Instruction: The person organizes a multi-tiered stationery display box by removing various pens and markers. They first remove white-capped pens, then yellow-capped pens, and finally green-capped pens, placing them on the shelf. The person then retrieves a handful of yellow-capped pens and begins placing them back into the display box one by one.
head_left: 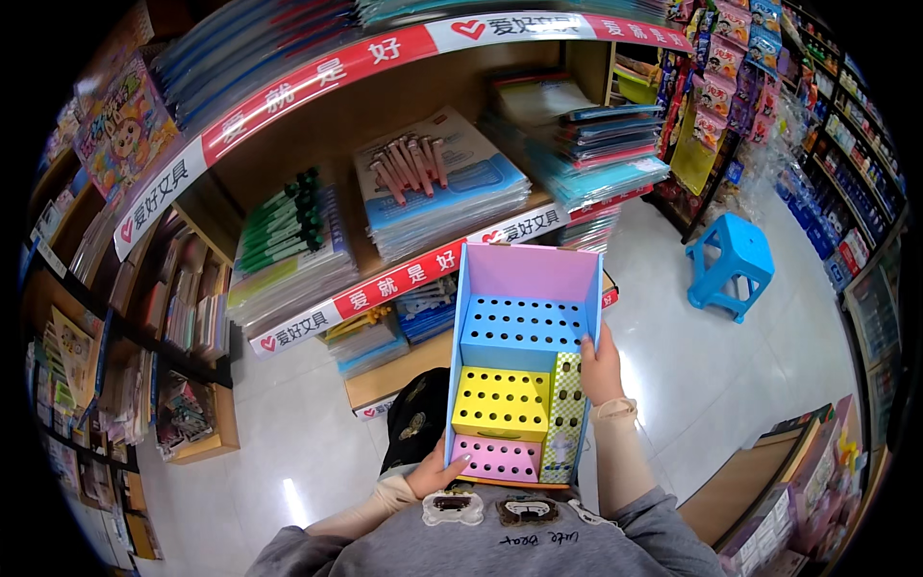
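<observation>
Between my two hands is a cardboard pen display box [505, 404] with stepped tiers in blue, yellow and pink, plus a green checked side strip. Rows of round holes run across the tiers, and no pens stand in them. My left hand [438, 472] grips the lower left edge, its thumb over the pink tier. On the right wall, beside the blue tier, my right hand [601, 369] has hold of the box. Beyond it, on a shelf, pink pens [411, 167] lie on a stack of plastic-wrapped booklets [447, 195]. Green pens [285, 223] rest on another stack [296, 281] to the left.
Clear folders [606, 151] are piled at the shelf's right end. The shelf's front edge [404, 278] bears printed strips. A blue plastic stool [732, 260] stands on the tiled floor to the right. Bookshelves [180, 303] line the left, and snack packets [721, 79] hang at upper right.
</observation>
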A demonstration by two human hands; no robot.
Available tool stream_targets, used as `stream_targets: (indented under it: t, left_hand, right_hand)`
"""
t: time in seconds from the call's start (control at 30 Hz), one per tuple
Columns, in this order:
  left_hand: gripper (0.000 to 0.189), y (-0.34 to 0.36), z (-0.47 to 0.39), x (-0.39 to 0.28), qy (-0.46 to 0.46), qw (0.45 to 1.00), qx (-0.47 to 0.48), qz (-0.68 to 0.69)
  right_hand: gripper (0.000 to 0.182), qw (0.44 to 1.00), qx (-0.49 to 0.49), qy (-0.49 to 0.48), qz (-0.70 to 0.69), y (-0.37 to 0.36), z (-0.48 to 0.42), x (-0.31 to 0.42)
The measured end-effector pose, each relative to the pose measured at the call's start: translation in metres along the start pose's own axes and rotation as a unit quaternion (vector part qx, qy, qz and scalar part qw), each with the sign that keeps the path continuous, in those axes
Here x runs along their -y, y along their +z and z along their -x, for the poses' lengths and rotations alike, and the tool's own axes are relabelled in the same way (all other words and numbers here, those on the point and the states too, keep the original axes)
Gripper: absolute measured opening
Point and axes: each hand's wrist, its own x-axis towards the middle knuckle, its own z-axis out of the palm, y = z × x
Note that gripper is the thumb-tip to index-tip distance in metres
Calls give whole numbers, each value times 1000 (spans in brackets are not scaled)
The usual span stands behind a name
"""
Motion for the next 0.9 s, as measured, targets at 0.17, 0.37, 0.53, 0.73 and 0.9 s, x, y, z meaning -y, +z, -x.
stream_targets:
  t: [0.17, 0.37, 0.53, 0.73, 0.9]
  left_hand:
    - [66, -6, -2, 9, -18, 998, 51, 17]
    - [67, -18, -5, -7, 22, 998, 60, 19]
    - [66, -27, 3, -15, 52, 997, 58, 13]
    - [67, -32, 21, -18, 46, 995, 90, 26]
    - [61, -54, 27, -4, 59, 995, 79, 20]
  right_hand:
    - [43, 998, -18, -30, 57, -2, 5, 15]
    - [40, 994, -45, -22, 98, -6, 16, 21]
    - [40, 993, -38, -42, 108, 4, 21, 30]
    - [39, 990, -29, -54, 130, 12, 34, 40]
    - [40, 990, -48, -55, 117, 7, 50, 53]
